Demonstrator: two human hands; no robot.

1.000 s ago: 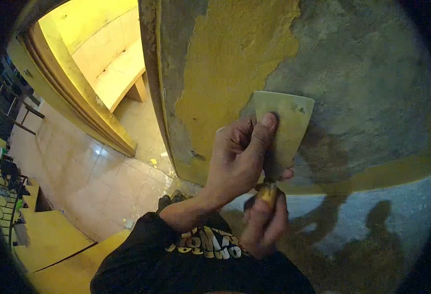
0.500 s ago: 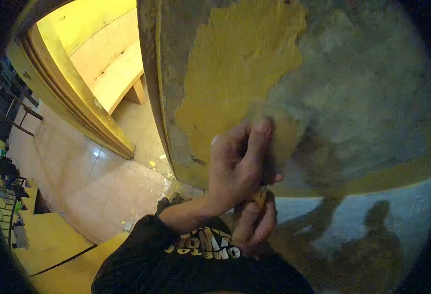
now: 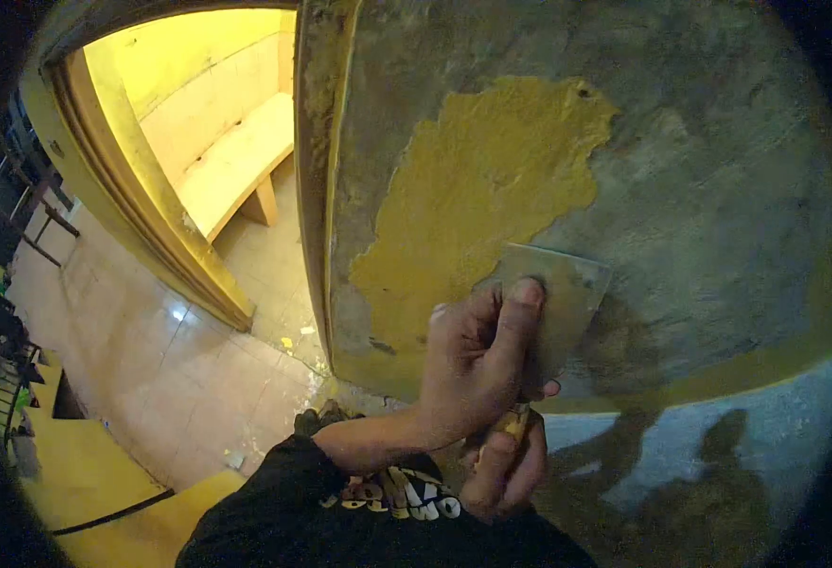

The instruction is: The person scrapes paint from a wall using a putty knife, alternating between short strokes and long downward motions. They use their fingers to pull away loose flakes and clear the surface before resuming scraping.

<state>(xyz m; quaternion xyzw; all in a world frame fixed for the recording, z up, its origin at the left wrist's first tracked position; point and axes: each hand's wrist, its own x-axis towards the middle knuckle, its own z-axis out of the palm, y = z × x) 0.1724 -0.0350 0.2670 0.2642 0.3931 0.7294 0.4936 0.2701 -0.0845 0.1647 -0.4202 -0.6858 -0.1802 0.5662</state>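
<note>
A wide-bladed scraper is held in both my hands against the wall. My left hand (image 3: 482,355) is closed on its blade (image 3: 575,298), with the thumb pressed flat on the blade's face. Below, my right hand (image 3: 506,473) wraps round the yellowish handle (image 3: 513,423). The blade's straight far edge lies by the lower right border of a yellow paint patch (image 3: 492,180). Bare grey plaster (image 3: 709,180) surrounds that patch. The fingers behind the blade are mostly hidden.
To the left, a lit doorway (image 3: 217,275) opens on a room with a bench (image 3: 236,180). Paint flakes (image 3: 288,343) lie on the tiled floor (image 3: 170,379). A yellow ledge (image 3: 104,464) is at lower left. Shadows fall on the pale lower wall (image 3: 681,454).
The view has tilted up, so wall, doorway and hands sit lower in frame. The blade, blurred before, is now sharp. Both hands keep their hold on the scraper.
</note>
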